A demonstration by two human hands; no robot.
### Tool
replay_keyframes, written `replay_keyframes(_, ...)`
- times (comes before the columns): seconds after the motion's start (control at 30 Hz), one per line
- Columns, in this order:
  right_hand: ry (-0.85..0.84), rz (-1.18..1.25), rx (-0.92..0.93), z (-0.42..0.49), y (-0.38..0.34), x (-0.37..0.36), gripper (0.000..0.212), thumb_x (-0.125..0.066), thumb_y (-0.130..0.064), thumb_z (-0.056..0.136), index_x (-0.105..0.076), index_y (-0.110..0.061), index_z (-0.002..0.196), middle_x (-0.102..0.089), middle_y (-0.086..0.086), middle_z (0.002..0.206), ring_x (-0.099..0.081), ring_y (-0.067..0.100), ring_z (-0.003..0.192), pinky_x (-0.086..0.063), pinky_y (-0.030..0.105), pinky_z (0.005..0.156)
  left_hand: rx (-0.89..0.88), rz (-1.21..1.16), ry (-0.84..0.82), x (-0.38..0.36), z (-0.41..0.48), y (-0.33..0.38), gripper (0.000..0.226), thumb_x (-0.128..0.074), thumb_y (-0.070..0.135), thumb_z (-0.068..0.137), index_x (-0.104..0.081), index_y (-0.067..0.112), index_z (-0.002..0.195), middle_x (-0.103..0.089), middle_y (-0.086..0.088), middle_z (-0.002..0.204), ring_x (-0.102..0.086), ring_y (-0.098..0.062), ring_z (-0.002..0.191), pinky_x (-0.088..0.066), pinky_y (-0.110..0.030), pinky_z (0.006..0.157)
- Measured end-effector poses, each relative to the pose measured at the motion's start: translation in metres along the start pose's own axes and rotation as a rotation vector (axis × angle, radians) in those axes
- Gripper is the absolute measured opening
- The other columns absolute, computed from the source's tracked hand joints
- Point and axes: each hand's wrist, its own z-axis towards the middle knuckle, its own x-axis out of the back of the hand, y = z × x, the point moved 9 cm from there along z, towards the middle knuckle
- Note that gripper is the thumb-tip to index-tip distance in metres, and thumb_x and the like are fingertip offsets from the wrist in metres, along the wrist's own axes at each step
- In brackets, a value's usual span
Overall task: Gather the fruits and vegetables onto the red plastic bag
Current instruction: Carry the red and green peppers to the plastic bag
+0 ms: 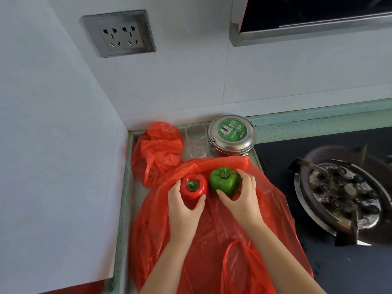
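The red pepper (194,190) and the green pepper (225,181) sit side by side on the far end of the red plastic bag (212,247), which is spread flat on your worktop (133,200). Your left hand (183,211) grasps the red pepper from its six o'clock side, and your right hand (244,201) grasps the green one from four o'clock. From the peppers, a crumpled red bag (157,151) lies at ten o'clock, a clear glass (195,143) at twelve, a steel tin (232,135) at one and the gas burner (343,194) at three.
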Motion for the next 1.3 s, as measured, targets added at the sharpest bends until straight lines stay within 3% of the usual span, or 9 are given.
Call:
replay_keyframes(0.07,0.001,-0.002,0.007,0.001,0.000,0.000,0.076,-0.077,-0.021,0.071,-0.034,-0.012,0.133,-0.036,-0.003,0.121,-0.039,0.010,0.115,-0.032,0.019,0.092,0.001,0.002,-0.004,-0.002,0.001,-0.001,0.072,-0.079,0.019,0.069,-0.043,0.005,0.130,-0.043,0.004,0.120,-0.041,-0.008,0.115,-0.023,-0.001,0.095)
replay_keyframes(0.23,-0.005,-0.014,0.015,-0.002,-0.001,0.001,0.078,-0.077,-0.022,0.070,-0.033,-0.012,0.134,-0.036,-0.003,0.121,-0.038,0.009,0.116,-0.033,0.020,0.093,-0.016,0.014,0.003,-0.003,-0.002,0.001,0.074,-0.080,0.019,0.069,-0.042,0.003,0.131,-0.043,0.000,0.122,-0.042,-0.014,0.118,-0.033,-0.025,0.100)
replay_keyframes(0.37,-0.001,-0.042,0.031,-0.004,-0.002,0.002,0.079,-0.077,-0.023,0.070,-0.032,-0.013,0.135,-0.034,-0.005,0.121,-0.037,0.009,0.117,-0.033,0.020,0.093,-0.026,0.022,-0.025,-0.004,-0.005,0.000,0.073,-0.079,0.021,0.069,-0.042,0.004,0.130,-0.047,-0.006,0.123,-0.044,-0.017,0.118,-0.036,-0.030,0.100)
replay_keyframes(0.67,-0.001,-0.069,0.032,-0.013,-0.005,0.004,0.083,-0.078,-0.025,0.069,-0.030,-0.014,0.136,-0.032,-0.005,0.124,-0.035,0.007,0.117,-0.032,0.019,0.092,-0.039,0.050,-0.017,0.003,-0.013,0.004,0.075,-0.080,0.020,0.068,-0.041,0.003,0.131,-0.039,0.002,0.123,-0.036,-0.009,0.120,-0.027,-0.020,0.101)
replay_keyframes(0.8,0.005,-0.088,0.039,-0.016,-0.009,0.008,0.085,-0.079,-0.027,0.068,-0.030,-0.014,0.136,-0.035,0.001,0.127,-0.036,0.009,0.116,-0.033,0.020,0.092,-0.039,0.059,-0.029,0.007,-0.016,0.005,0.076,-0.078,0.023,0.071,-0.039,0.005,0.133,-0.036,0.004,0.125,-0.032,-0.006,0.121,-0.017,-0.001,0.098)
replay_keyframes(0.87,0.008,-0.096,0.041,-0.019,-0.010,0.010,0.085,-0.079,-0.027,0.068,-0.030,-0.013,0.136,-0.035,0.003,0.128,-0.036,0.009,0.116,-0.034,0.020,0.092,-0.046,0.063,-0.034,0.009,-0.019,0.007,0.075,-0.077,0.024,0.071,-0.039,0.005,0.133,-0.036,0.004,0.125,-0.033,-0.006,0.121,-0.016,0.000,0.097)
replay_keyframes(1.03,0.004,-0.119,0.048,-0.027,-0.015,0.016,0.084,-0.078,-0.030,0.069,-0.030,-0.015,0.137,-0.035,0.002,0.129,-0.037,0.011,0.117,-0.035,0.018,0.089,-0.101,0.101,-0.045,0.016,-0.027,0.018,0.074,-0.076,0.024,0.073,-0.039,0.004,0.133,-0.042,-0.008,0.132,-0.033,-0.009,0.122,-0.018,-0.007,0.100)
replay_keyframes(1.17,0.032,-0.163,0.083,-0.037,-0.024,0.026,0.077,-0.076,-0.030,0.071,-0.034,-0.014,0.134,-0.036,0.004,0.131,-0.035,0.014,0.121,-0.033,0.023,0.094,-0.171,0.152,-0.058,0.022,-0.036,0.032,0.070,-0.076,0.021,0.074,-0.042,0.001,0.131,-0.046,-0.018,0.131,-0.040,-0.026,0.125,-0.031,-0.029,0.101)
replay_keyframes(1.3,0.033,-0.255,0.121,-0.053,-0.033,0.034,0.066,-0.072,-0.031,0.075,-0.042,-0.012,0.130,-0.040,0.006,0.132,-0.036,0.018,0.124,-0.033,0.026,0.096,-0.258,0.201,-0.061,0.030,-0.051,0.049,0.060,-0.064,0.032,0.078,-0.048,0.001,0.127,-0.051,-0.020,0.127,-0.045,-0.031,0.122,-0.041,-0.038,0.097)
